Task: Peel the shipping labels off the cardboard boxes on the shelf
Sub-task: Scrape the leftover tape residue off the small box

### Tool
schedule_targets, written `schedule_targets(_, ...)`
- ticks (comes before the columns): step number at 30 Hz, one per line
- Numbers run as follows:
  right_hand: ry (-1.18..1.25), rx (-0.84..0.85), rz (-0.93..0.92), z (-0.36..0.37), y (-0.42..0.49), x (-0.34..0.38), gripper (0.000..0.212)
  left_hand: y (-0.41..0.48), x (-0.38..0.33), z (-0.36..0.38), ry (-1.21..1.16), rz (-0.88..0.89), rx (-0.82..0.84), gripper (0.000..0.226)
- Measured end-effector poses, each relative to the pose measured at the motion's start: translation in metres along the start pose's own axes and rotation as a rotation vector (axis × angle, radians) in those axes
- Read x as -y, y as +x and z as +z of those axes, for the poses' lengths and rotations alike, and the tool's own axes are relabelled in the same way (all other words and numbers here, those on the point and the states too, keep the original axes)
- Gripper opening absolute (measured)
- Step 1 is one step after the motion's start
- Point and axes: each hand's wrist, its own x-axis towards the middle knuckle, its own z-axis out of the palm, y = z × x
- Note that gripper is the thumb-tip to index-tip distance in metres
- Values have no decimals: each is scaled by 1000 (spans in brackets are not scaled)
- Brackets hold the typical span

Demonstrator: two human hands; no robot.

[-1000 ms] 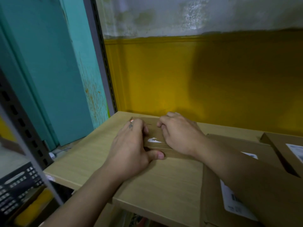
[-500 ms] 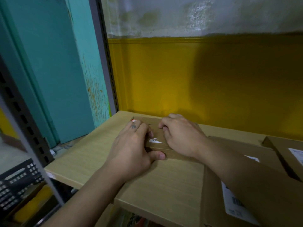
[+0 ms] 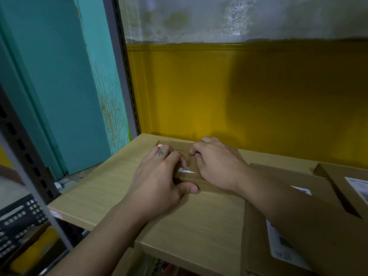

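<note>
From my feed, the yellow wall (image 3: 249, 92) fills most of the upper right of the frame, with a teal wall (image 3: 65, 86) on the left behind a grey slotted upright (image 3: 121, 76). Below them, the pale wooden shelf board (image 3: 199, 222) runs across the lower half.

At lower right I see a large cardboard box (image 3: 255, 232) lying flat with a white shipping label (image 3: 282, 246) on top, partly under the right forearm. A second box (image 3: 336, 180) sits at the right edge, also labelled.

In the centre of the frame is a small flat cardboard box (image 3: 207, 187), well back on the board, with both hands on it. The left hand (image 3: 157, 182) clamps it, fingers laid over the top and thumb (image 3: 189, 189) against the near side. The right hand (image 3: 217, 166) rests on the top with curled fingers. I cannot tell whether they pinch anything. A white label scrap (image 3: 186, 170) shows on the box top between the hands.
</note>
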Motion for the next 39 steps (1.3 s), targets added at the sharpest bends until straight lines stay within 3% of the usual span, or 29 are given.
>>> schedule_targets(28, -16, -8, 4, 0, -1, 2, 27, 3, -6, 0, 97, 22, 47, 49)
schedule_targets(36, 5, -9, 9, 0, 0, 0, 26, 0, -6, -1, -83, -71, -15, 65)
schedule_targets(39, -10, 0, 1, -1, -1, 1, 27, -1, -4, -1, -27, -15, -7, 55)
